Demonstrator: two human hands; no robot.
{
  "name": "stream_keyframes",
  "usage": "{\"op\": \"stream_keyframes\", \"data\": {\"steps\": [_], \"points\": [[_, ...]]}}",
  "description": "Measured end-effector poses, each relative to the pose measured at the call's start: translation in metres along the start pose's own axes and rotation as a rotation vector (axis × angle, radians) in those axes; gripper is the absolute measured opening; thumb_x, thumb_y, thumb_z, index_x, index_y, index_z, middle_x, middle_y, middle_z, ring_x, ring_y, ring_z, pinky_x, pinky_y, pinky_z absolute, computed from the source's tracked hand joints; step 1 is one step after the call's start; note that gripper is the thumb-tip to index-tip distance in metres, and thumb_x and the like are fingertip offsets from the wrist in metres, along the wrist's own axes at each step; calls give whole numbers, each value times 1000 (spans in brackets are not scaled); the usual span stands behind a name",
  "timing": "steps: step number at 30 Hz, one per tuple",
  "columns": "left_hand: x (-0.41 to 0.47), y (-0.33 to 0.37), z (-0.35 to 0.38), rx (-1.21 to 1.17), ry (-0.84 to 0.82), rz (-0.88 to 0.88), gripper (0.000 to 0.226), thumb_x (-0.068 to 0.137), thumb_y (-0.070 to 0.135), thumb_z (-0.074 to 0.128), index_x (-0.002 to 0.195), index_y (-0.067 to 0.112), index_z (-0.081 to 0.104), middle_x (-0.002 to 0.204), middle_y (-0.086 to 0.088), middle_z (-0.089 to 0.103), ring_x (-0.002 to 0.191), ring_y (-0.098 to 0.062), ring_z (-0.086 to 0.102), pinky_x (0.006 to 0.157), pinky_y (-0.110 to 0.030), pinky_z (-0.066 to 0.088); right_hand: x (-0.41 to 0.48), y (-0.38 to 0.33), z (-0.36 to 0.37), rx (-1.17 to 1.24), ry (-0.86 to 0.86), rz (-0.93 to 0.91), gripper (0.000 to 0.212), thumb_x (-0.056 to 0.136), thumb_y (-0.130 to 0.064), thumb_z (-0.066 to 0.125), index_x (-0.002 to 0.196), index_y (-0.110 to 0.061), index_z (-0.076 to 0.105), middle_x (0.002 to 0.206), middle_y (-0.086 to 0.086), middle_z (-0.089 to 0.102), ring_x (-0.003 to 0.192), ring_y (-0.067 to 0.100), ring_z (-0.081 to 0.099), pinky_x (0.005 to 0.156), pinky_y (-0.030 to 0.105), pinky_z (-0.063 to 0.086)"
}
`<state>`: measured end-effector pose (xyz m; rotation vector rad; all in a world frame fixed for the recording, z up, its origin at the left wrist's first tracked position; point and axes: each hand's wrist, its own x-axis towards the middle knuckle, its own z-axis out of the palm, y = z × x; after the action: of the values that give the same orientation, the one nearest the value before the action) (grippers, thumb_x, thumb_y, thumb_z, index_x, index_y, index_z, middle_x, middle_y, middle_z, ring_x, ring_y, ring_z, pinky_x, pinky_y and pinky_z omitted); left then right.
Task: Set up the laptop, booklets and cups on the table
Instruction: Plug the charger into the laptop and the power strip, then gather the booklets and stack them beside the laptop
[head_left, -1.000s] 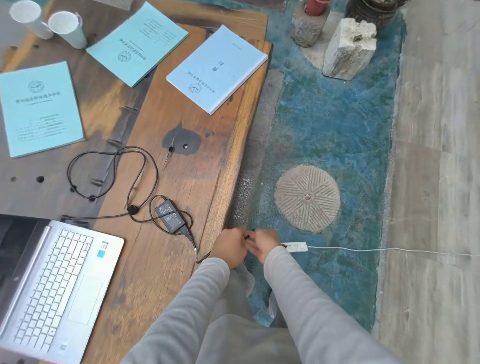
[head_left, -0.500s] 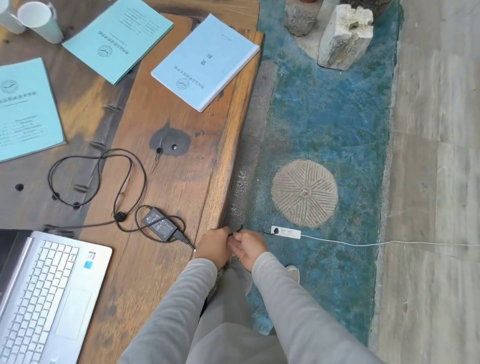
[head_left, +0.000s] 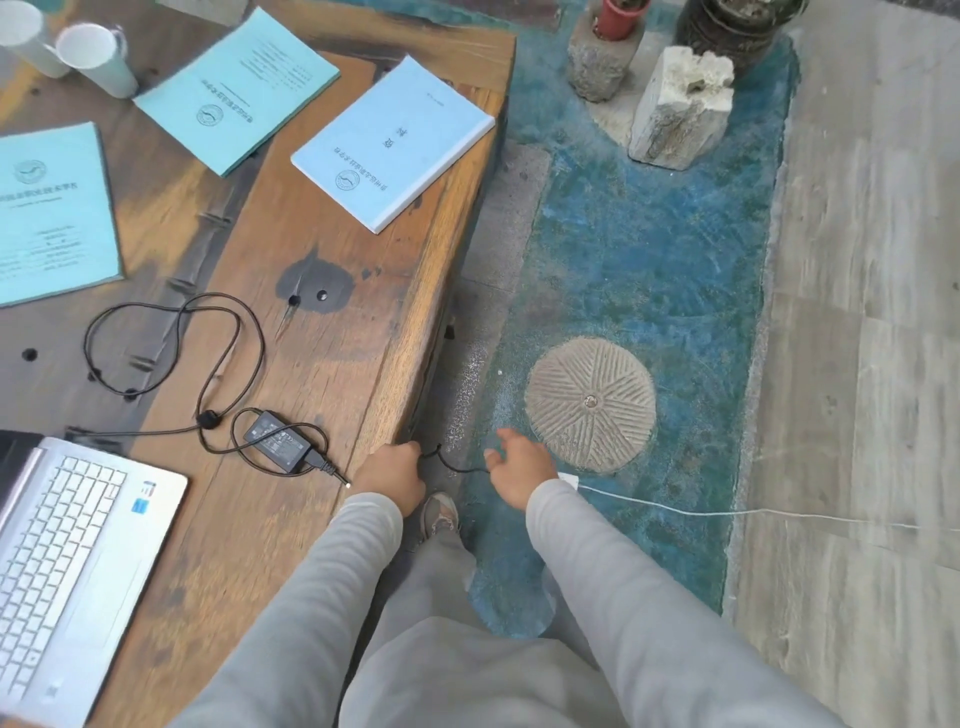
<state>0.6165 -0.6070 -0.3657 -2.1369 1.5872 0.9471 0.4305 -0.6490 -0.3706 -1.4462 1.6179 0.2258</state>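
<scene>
Gripping the black cord (head_left: 457, 465) at the table (head_left: 332, 364)'s right edge, the left hand (head_left: 389, 475) works while the right hand (head_left: 519, 467) hangs slack-fingered beside it, and with the laptop (head_left: 67, 561) at the near-left corner and booklets (head_left: 395, 140) and cups (head_left: 98, 57) toward the far edge, apparently only plugging in remains.

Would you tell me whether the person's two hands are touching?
Apart: the head view shows floor between the left hand and the right hand, crossed only by a thin black cable.

Both arms reach down; left hand (head_left: 390, 475) grips a cable (head_left: 448, 463), right hand (head_left: 521, 470) hovers with fingers spread.
</scene>
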Motion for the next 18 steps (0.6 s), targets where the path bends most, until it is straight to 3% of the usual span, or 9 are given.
{"op": "stream_keyframes", "data": {"steps": [6,10,14,18], "points": [[-24,53,-9,137,57,-108,29,97,30,47,120,18,61,115,-10,69,105,-32,68,84,-39,52,-3,38,-76,-169,28,-146,52,103,-32,44,149,-8,38,145,19,51,134,37,46,109,41,37],[-41,97,-14,107,151,-135,36,101,38,43,127,17,58,127,-7,65,116,-30,63,95,-40,49,-11,63,-133,-265,71,-246,57,104,-38,41,152,-8,32,151,19,43,138,37,40,112,45,35],[-55,141,-20,21,277,-135,58,103,46,39,150,11,38,156,-10,42,146,-33,35,117,-46,33,-17,85,-181,-405,175,-342,67,103,-48,37,156,-11,23,159,19,29,146,35,27,117,47,27],[-67,180,-29,14,392,-132,75,103,55,29,160,9,10,169,-9,12,156,-31,8,124,-47,16,-19,93,-212,-496,290,-439,73,102,-54,35,159,-13,14,164,18,18,151,34,14,121,49,18]]}}
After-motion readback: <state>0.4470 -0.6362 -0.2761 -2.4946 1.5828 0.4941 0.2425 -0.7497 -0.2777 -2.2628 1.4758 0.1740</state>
